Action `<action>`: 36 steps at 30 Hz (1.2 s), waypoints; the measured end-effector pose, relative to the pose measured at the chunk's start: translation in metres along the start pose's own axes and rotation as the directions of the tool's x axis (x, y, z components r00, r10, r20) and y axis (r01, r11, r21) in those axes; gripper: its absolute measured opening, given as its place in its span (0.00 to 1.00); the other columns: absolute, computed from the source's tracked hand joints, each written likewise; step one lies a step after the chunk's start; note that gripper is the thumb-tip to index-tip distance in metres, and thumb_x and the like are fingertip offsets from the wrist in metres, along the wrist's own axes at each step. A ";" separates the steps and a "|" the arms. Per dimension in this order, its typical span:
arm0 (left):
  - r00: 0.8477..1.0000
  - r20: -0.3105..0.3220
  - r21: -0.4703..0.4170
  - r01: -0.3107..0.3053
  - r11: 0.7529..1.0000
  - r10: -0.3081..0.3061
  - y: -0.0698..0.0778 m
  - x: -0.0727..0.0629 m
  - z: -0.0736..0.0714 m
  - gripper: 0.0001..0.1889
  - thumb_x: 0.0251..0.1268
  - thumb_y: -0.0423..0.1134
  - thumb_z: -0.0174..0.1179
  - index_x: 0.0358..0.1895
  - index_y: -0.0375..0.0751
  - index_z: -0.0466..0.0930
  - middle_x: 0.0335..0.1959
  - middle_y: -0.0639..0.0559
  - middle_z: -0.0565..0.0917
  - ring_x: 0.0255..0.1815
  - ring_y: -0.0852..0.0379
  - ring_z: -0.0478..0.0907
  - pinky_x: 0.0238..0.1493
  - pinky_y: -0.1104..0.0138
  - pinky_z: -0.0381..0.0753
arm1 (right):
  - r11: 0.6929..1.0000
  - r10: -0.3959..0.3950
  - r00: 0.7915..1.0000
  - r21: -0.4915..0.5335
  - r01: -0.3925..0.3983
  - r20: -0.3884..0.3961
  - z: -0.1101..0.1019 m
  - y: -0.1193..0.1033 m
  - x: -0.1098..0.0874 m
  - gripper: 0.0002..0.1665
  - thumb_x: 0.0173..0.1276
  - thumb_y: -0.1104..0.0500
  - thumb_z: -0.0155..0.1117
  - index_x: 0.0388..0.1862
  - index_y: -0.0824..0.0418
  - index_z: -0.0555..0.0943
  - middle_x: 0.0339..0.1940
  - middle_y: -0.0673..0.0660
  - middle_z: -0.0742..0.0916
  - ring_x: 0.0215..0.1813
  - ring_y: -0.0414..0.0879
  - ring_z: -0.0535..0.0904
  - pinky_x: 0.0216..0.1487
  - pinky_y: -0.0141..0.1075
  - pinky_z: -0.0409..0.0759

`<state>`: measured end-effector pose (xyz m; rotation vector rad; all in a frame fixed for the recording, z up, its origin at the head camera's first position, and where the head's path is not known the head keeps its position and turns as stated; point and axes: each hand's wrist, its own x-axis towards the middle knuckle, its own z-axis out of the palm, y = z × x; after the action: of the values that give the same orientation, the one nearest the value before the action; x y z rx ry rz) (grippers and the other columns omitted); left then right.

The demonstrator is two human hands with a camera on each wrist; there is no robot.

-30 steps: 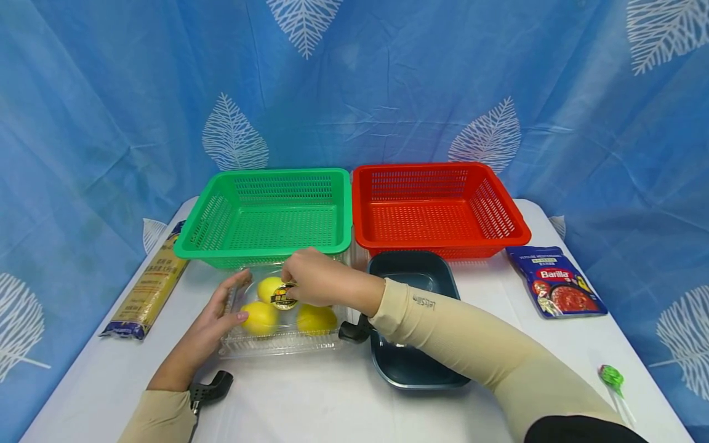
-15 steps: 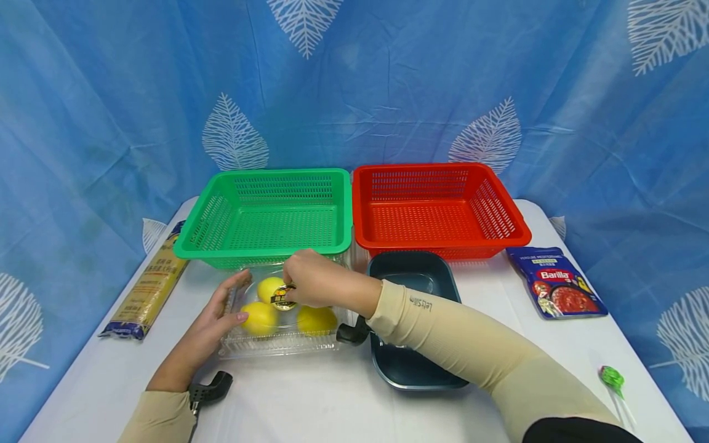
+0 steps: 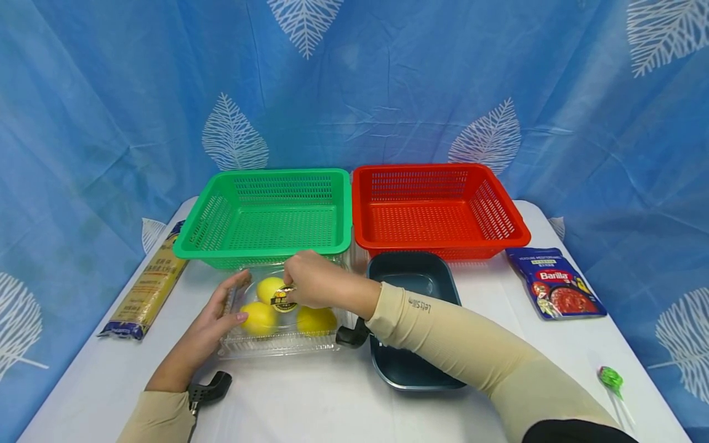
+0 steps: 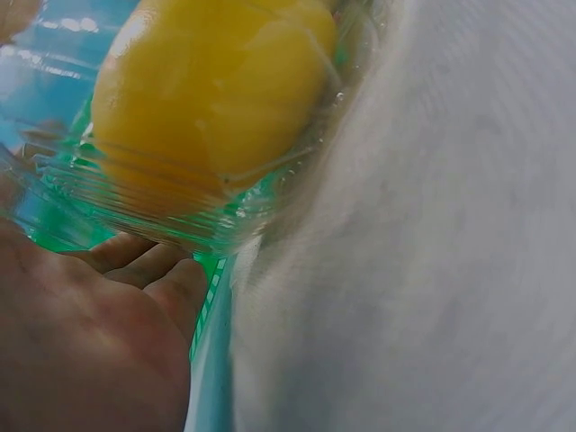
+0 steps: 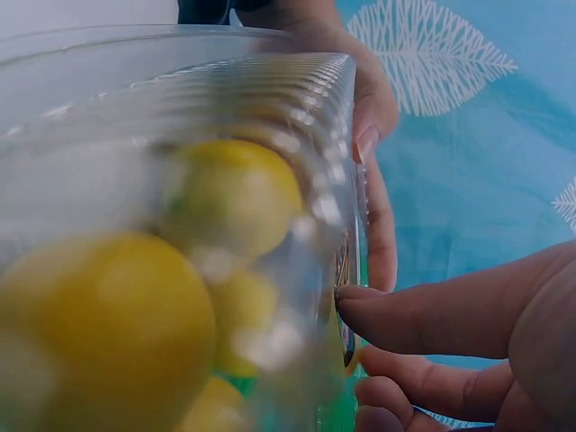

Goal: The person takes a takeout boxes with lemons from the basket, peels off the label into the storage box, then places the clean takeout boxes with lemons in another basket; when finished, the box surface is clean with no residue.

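Observation:
A clear plastic clamshell box [image 3: 260,346] of yellow lemons [image 3: 317,320] lies on the table in front of the green basket. My left hand [image 3: 213,320] grips the box's left side, thumb over the lid and fingers along the far left edge. On the lid is a round black-and-gold sticker [image 3: 283,298]. My right hand [image 3: 318,280] pinches at its right edge; the right wrist view shows the thumb [image 5: 423,317] against the sticker and the other fingers curled below. The left wrist view shows the left palm [image 4: 99,333] beneath one lemon [image 4: 216,90] inside the plastic.
Behind stand a green basket [image 3: 263,253] and a red basket [image 3: 443,242]. A dark blue tray [image 3: 415,369] lies under the right forearm. A noodle packet [image 3: 146,286] is at left. A Barilla sauce pouch [image 3: 556,284] and a green lollipop [image 3: 612,378] lie at right.
The right hand has shifted very slightly at the sticker, with its forearm drawn a little left. The left hand and the box have stayed in place.

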<state>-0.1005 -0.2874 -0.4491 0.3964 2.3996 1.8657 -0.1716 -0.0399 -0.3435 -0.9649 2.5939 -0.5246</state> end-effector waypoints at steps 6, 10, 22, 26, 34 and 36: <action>1.000 -0.001 0.003 0.002 1.000 -0.002 -0.001 0.001 0.000 0.38 0.77 0.30 0.56 0.85 0.45 0.52 0.85 0.38 0.47 0.84 0.38 0.28 0.69 0.25 0.25 | 1.000 0.002 1.000 0.012 -0.002 -0.029 0.002 0.001 0.001 0.15 0.70 0.57 0.78 0.52 0.61 0.88 0.49 0.50 0.86 0.51 0.42 0.77 0.46 0.29 0.79; 1.000 -0.001 0.000 0.003 1.000 -0.003 0.000 0.000 0.000 0.38 0.77 0.30 0.56 0.85 0.45 0.52 0.85 0.38 0.47 0.84 0.38 0.28 0.69 0.25 0.25 | 0.999 -0.001 0.999 0.036 0.003 -0.047 0.003 0.001 -0.001 0.13 0.69 0.58 0.79 0.49 0.60 0.87 0.47 0.50 0.85 0.48 0.42 0.76 0.45 0.29 0.78; 1.000 0.000 0.005 -0.007 1.000 0.007 0.002 -0.001 0.000 0.38 0.77 0.31 0.56 0.85 0.45 0.52 0.85 0.37 0.47 0.84 0.36 0.28 0.69 0.24 0.25 | 0.993 -0.039 0.996 0.109 0.048 -0.086 0.005 0.003 -0.002 0.04 0.72 0.63 0.75 0.41 0.58 0.86 0.38 0.47 0.85 0.40 0.41 0.78 0.40 0.28 0.78; 1.000 -0.006 0.011 -0.002 1.000 0.002 0.001 0.000 0.000 0.38 0.77 0.30 0.56 0.85 0.44 0.52 0.85 0.37 0.47 0.84 0.36 0.28 0.69 0.25 0.25 | 0.988 -0.058 0.994 0.140 0.071 -0.096 0.004 0.005 -0.005 0.07 0.72 0.64 0.74 0.36 0.56 0.84 0.34 0.46 0.83 0.37 0.41 0.77 0.37 0.28 0.77; 1.000 -0.004 0.002 -0.012 1.000 0.012 0.002 -0.001 0.001 0.39 0.76 0.30 0.57 0.85 0.43 0.51 0.85 0.37 0.47 0.84 0.35 0.27 0.68 0.24 0.25 | 0.955 -0.149 0.987 0.251 0.159 -0.059 -0.007 0.012 -0.014 0.09 0.71 0.65 0.75 0.34 0.56 0.82 0.31 0.47 0.83 0.35 0.41 0.78 0.38 0.29 0.78; 1.000 0.000 -0.004 -0.016 1.000 0.016 0.002 -0.001 0.001 0.39 0.76 0.30 0.56 0.85 0.42 0.51 0.85 0.36 0.47 0.84 0.34 0.27 0.68 0.24 0.25 | 0.936 -0.182 0.983 0.303 0.182 -0.029 -0.011 0.015 -0.017 0.09 0.71 0.65 0.75 0.34 0.56 0.82 0.31 0.48 0.84 0.35 0.42 0.78 0.37 0.29 0.78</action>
<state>-0.0986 -0.2864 -0.4475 0.4166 2.3994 1.8776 -0.1724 -0.0155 -0.3378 -1.0983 2.3403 -0.9411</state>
